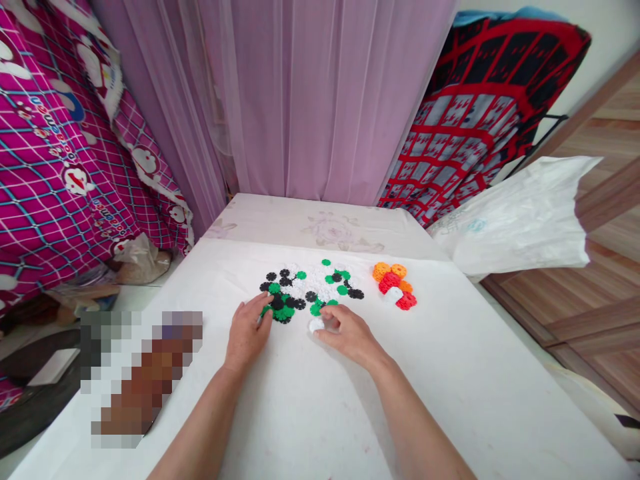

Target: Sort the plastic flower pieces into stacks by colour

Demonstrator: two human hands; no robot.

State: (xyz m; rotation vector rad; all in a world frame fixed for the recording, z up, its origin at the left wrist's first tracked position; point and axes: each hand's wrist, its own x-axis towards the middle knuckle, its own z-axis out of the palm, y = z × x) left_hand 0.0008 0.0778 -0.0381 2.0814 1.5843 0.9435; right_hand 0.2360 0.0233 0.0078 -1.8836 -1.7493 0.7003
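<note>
A flat pile of small snowflake-shaped plastic discs [313, 287], green, black and white, lies on the white table [310, 400]. My left hand [247, 333] rests at the pile's near left edge, fingers bent over a cluster of green and black discs [281, 308]. My right hand [347, 331] sits at the pile's near edge, thumb and fingers pinched on a white disc [316, 325]. A joined clump of orange, red and white discs [395, 285] lies apart to the right of the pile.
A purple curtain [310, 100] hangs behind the table. Pink patterned fabric [60, 147] is at the left, a red and black blanket [475, 120] at the right. A white plastic bag [525, 220] lies at the table's right edge. A blurred-out patch [140, 373] covers the near left.
</note>
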